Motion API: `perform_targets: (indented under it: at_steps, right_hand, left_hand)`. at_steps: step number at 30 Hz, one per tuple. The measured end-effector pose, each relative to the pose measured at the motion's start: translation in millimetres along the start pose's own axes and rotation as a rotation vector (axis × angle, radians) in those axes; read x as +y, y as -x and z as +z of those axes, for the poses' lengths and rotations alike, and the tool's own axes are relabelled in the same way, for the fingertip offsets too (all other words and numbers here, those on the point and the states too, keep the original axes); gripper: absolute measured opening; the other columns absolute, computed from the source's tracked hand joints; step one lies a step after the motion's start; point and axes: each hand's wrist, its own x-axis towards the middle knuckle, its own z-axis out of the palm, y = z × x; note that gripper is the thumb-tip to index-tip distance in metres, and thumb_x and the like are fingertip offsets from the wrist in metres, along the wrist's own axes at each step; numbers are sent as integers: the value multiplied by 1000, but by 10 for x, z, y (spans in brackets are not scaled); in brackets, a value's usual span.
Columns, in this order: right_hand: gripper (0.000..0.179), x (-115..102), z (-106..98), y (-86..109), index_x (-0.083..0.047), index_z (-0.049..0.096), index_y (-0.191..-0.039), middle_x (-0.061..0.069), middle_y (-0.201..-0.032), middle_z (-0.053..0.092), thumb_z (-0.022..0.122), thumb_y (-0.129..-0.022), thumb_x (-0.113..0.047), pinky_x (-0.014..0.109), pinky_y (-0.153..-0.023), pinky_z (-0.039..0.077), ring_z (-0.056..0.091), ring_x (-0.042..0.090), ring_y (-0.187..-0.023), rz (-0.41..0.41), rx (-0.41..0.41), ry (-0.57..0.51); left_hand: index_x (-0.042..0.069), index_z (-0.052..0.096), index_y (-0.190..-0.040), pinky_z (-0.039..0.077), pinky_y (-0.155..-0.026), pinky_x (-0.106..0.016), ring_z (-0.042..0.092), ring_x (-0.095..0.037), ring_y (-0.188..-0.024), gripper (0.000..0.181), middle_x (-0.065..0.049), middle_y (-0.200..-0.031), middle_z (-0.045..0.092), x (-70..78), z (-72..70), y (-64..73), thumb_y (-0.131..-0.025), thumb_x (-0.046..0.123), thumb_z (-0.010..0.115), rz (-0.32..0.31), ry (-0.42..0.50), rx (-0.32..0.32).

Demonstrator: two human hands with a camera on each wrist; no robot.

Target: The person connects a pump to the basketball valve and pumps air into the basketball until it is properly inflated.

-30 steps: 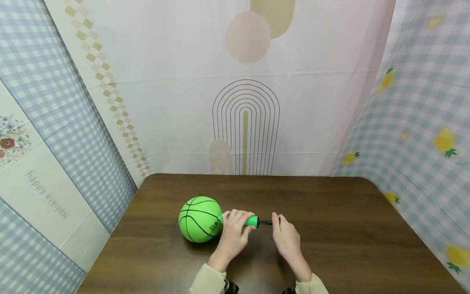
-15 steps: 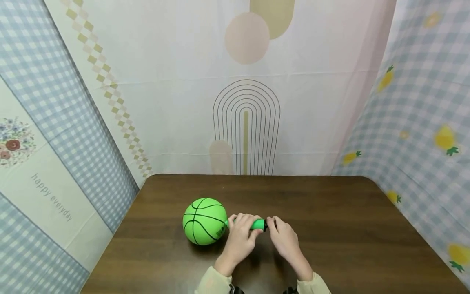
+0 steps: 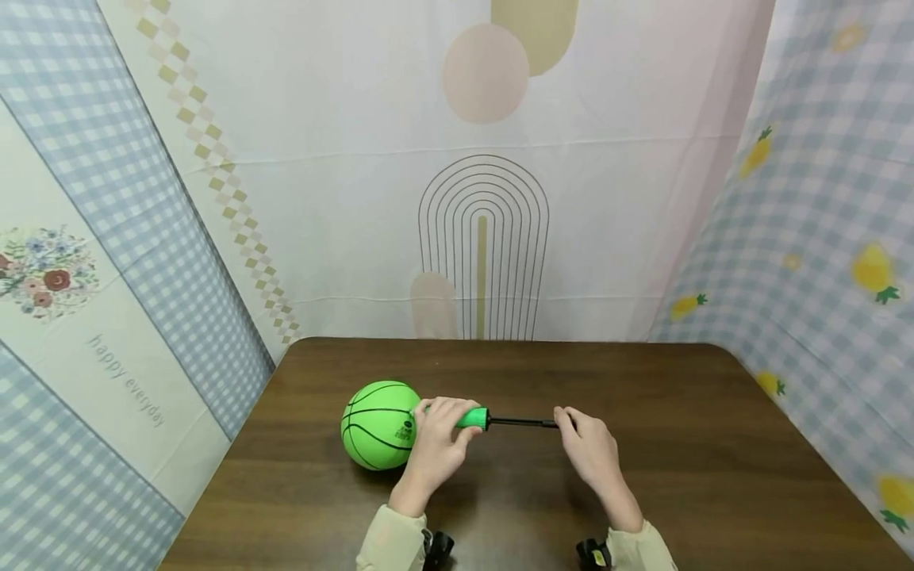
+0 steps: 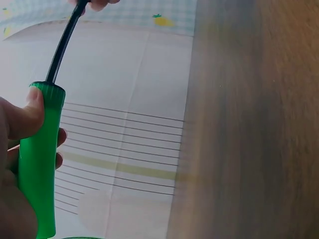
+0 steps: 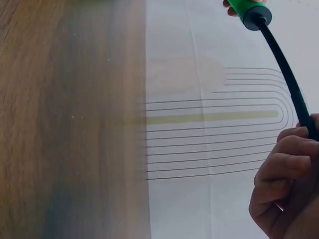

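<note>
A small green basketball (image 3: pixel 378 428) with black lines sits on the left of the table. Just right of it, my left hand (image 3: pixel 434 448) grips the green barrel of a hand pump (image 4: pixel 40 164), thumb near the barrel's capped end. The barrel lies roughly level and points at the ball; my fingers cover where the two meet. From the other end a long black rod (image 3: pixel 524 422) sticks out to the right. My right hand (image 3: pixel 591 448) holds the rod's far end with curled fingers, as the right wrist view shows; the handle itself is mostly hidden.
The brown wooden table (image 3: pixel 685 444) extends past both hands, its far edge against a white patterned cloth (image 3: pixel 343 238). Blue checked cloths hang at the left and right sides (image 3: pixel 807 317). Dark wrist devices (image 3: pixel 437 547) show at the sleeves.
The rod slid almost fully into the barrel half a second ago and is now drawn far out. My right hand has moved right; ball and left hand have shifted slightly left.
</note>
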Motion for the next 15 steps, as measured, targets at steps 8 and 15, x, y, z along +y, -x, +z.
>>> perform_targets:
  at_steps: [8, 15]
  right_hand:
    - [40, -22, 100, 15, -11, 43, -70, -1, -60, 34, 37, -104, -31, 26, -54, 27, 33, 12, -54, 47, 29, -45]
    - [39, -206, 327, 92, -9, 46, -72, 0, -58, 37, 35, -103, -30, 29, -53, 31, 39, 14, -54, 62, 74, -41]
  left_hand:
    - [14, 70, -106, 28, -93, -45, 59, -17, -95, 31, 2, -99, 71, 71, 70, 24, -77, 21, 77, -10, -21, 45]
    - [12, 70, -102, 27, -91, -44, 57, -16, -90, 31, 2, -94, 69, 245, 279, 62, -74, 23, 77, 15, -65, 98]
